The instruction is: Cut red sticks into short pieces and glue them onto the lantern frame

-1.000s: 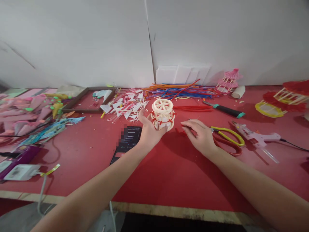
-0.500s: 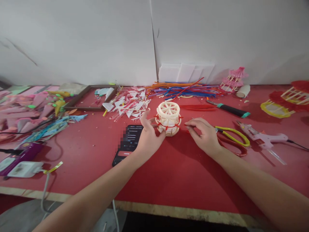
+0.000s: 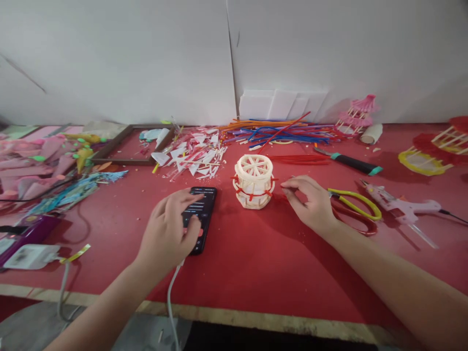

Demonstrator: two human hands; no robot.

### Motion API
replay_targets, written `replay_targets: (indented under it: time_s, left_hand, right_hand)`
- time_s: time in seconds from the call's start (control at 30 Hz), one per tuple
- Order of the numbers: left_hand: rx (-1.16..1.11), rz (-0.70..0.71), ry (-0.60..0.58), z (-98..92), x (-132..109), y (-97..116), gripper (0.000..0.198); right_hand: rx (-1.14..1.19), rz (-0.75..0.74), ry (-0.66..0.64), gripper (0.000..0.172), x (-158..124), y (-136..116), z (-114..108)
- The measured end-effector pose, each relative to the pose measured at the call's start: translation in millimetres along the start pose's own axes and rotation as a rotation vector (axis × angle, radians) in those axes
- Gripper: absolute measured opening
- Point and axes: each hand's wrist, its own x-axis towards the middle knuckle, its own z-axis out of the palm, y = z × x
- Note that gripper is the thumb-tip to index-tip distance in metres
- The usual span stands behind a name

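My left hand is over a black phone with a lit screen, fingers spread and holding nothing; I cannot tell if a fingertip touches the glass. Right of the phone stands a small round cream-coloured craft model, with a spoked top and short red pieces around its middle. Just to the model's right, my right hand has its thumb and forefinger pinched together. Anything between those fingertips is too small to make out. Pliers with yellow and red handles lie beside the right hand.
A pink glue gun and a black-and-teal craft knife lie at the right. Coloured pipe cleaners, paper scraps and a brown frame line the back. A white cable hangs over the table's front edge.
My left hand has let go of the craft model and moved left and down to the phone. The model stands by itself; my right hand keeps its pinch almost in place.
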Motion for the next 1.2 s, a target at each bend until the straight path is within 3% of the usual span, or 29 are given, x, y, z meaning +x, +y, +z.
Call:
replay_targets:
  time_s: [0.23,0.43,0.63,0.97,1.07,1.2]
  left_hand:
    - [-0.017,0.077,-0.084,-13.5,-22,-30,0.039]
    - [-0.034,0.111,-0.176,-9.1,-17,-31,0.037]
    - [-0.09,0.156,-0.112,-8.5,-20,-29,0.042]
    - [-0.105,0.187,-0.196,-8.0,-21,-37,0.04]
    - [-0.068,0.177,-0.189,-7.6,-20,-30,0.037]
    - [-0.208,0.054,-0.104,-0.9,-18,3,0.037]
  right_hand:
    - [0.003,0.024,0.007,0.013,0,1,3]
    - [-0.017,0.045,0.016,0.011,-2,2,1]
    - [-0.006,0.063,0.015,0.012,-1,1,1]
    - [-0.004,0.049,0.011,0.012,0,0,1]
    - [0.003,0.048,0.009,0.012,0,-1,1]
    - [0.0,0.045,0.011,0.012,0,-1,0]
